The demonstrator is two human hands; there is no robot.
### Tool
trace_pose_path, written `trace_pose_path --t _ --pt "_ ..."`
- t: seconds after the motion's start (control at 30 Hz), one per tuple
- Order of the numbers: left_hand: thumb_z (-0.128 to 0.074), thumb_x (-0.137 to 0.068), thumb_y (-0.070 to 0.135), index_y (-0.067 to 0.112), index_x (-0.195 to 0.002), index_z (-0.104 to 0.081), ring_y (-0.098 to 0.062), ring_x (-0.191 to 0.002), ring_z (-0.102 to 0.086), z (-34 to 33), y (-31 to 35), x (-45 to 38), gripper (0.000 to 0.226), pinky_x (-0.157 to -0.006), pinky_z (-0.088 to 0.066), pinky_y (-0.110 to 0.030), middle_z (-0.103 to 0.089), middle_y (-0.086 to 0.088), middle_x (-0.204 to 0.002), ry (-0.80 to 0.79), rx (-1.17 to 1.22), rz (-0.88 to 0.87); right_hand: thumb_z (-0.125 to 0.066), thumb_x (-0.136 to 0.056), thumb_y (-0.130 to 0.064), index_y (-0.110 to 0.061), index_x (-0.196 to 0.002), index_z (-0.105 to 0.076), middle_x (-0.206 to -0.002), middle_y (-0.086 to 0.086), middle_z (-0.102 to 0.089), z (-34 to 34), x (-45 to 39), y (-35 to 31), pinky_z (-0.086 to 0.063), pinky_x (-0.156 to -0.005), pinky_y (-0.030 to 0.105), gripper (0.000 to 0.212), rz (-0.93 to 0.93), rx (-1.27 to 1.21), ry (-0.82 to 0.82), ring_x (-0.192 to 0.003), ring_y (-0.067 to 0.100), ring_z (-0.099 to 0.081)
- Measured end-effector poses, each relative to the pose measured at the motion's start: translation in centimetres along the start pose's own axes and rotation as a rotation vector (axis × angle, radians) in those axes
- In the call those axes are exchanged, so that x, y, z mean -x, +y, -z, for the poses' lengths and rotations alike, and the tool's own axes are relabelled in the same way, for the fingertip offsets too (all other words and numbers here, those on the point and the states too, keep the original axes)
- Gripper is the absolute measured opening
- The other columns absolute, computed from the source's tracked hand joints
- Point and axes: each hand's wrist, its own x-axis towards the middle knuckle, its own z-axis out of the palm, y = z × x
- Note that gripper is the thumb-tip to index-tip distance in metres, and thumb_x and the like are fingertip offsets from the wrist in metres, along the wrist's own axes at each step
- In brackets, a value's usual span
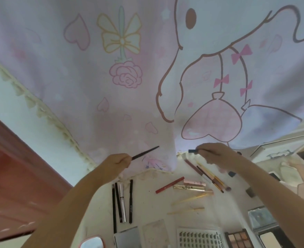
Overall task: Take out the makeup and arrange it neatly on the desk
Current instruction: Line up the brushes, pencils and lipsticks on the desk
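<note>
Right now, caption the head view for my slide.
Both hands, left and right, hold slim makeup tools above cosmetics laid on the desk.

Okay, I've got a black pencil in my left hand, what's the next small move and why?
Probably lower the left hand and lay its black pencil beside the row of black pencils on the desk. They lie parallel there, so it would fit that group.

Head view, forward-down over desk (153, 192)
</note>
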Motion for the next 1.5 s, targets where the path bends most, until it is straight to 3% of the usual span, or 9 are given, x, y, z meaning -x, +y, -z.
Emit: trace_pose_path --t 0.1,0.33,0.57,0.77,0.93,1.07,1.23,1.37,1.5 --pt "-0.036 -0.097 0.015 0.021 -0.058 -0.038 -0.003 -0.048 -0.031 -2.0 0.9 -0.3 0.039 -0.048 -0.031 -0.009 -0.034 0.009 -0.054 -0.030 -0.026 -0.042 -0.044 -0.093 -0.016 -0.033 -0.080 -0.053 -0.062 -0.008 -0.052 -1.8 -1.5 -0.8 -0.037 -0.053 0.011 0.024 0.030 -0.057 -0.002 -0.053 0.007 -0.047" --pt "-0.034 -0.097 0.015 0.020 -0.059 -0.037 0.001 -0.043 -0.031 -2.9 0.5 0.0 0.039 -0.048 -0.031 -0.008 -0.031 0.008 -0.055 -0.037 0.005 -0.047 -0.043 -0.094 -0.018 -0.034 -0.077 -0.054 -0.056 -0.012 -0.046 -3.8 -2.9 -1.5 -0.034 -0.045 0.003 0.026 0.012 -0.158 -0.046 -0.040 -0.007 -0.044" --pt "-0.035 -0.096 0.016 0.021 -0.059 -0.037 -0.006 -0.052 -0.028 -3.4 -0.9 -0.1 0.037 -0.051 -0.029 -0.013 -0.032 0.007 -0.057 -0.073 -0.019 -0.038 -0.044 -0.094 -0.018 -0.024 -0.088 -0.058 -0.059 -0.013 -0.048 -5.1 -3.5 -1.2 -0.036 -0.048 0.003 0.016 0.004 -0.152 -0.102 -0.047 -0.003 -0.046" --pt "-0.038 -0.096 0.021 0.025 -0.066 -0.047 -0.003 -0.054 -0.039 -4.4 -3.0 0.1 0.032 -0.053 -0.031 -0.011 -0.043 0.009 -0.061 -0.238 -0.113 0.073 -0.049 -0.091 -0.014 -0.010 -0.105 -0.063 -0.101 0.006 -0.061 -7.5 -6.2 -1.1 -0.036 -0.073 0.004 0.021 0.137 0.119 -0.207 -0.086 0.011 -0.052" --pt "-0.036 -0.097 0.027 0.006 -0.097 -0.059 -0.023 -0.093 -0.055 -7.9 -5.7 0.6 0.031 -0.079 -0.041 -0.030 -0.056 -0.011 -0.093 -0.401 -0.424 0.190 -0.043 -0.093 -0.017 -0.013 -0.114 -0.060 -0.117 0.010 -0.056 -13.2 -9.3 -0.7 -0.036 -0.094 0.031 0.028 0.288 0.547 -0.399 -0.111 0.027 -0.046" --pt "-0.036 -0.096 0.032 0.002 -0.107 -0.057 -0.026 -0.105 -0.055 -10.6 -7.4 0.6 0.037 -0.085 -0.045 -0.035 -0.059 -0.012 -0.109 -0.359 -0.532 0.329 -0.043 -0.091 -0.010 -0.013 -0.115 -0.060 -0.120 0.008 -0.051 -17.5 -11.0 -0.3 -0.035 -0.087 0.034 0.029 0.393 0.744 -0.420 -0.115 0.025 -0.038" --pt "-0.039 -0.095 0.034 0.005 -0.110 -0.054 -0.023 -0.107 -0.055 -12.9 -8.7 0.4 0.036 -0.082 -0.046 -0.031 -0.057 -0.010 -0.116 -0.348 -0.518 0.464 -0.047 -0.085 -0.001 -0.006 -0.109 -0.064 -0.109 0.012 -0.055 -20.5 -13.2 -0.3 -0.028 -0.073 0.030 0.030 0.446 0.661 -0.420 -0.110 0.022 -0.043" --pt "-0.038 -0.096 0.028 0.004 -0.111 -0.053 -0.024 -0.106 -0.055 -13.5 -9.4 0.2 0.033 -0.079 -0.045 -0.030 -0.056 -0.011 -0.118 -0.353 -0.515 0.496 -0.081 -0.043 0.004 -0.008 -0.064 -0.073 -0.061 0.010 -0.060 -21.3 -14.1 -0.7 -0.037 -0.048 0.024 0.025 0.565 0.619 -0.338 -0.065 0.028 -0.061" --pt "-0.038 -0.096 0.027 0.005 -0.108 -0.056 -0.023 -0.101 -0.059 -13.7 -9.7 0.2 0.031 -0.071 -0.043 -0.028 -0.060 -0.009 -0.112 -0.343 -0.586 0.498 -0.049 -0.084 0.001 -0.002 -0.108 -0.064 -0.103 0.017 -0.057 -23.0 -14.8 -0.1 -0.036 -0.074 0.034 0.029 0.531 0.570 -0.388 -0.108 0.027 -0.046"
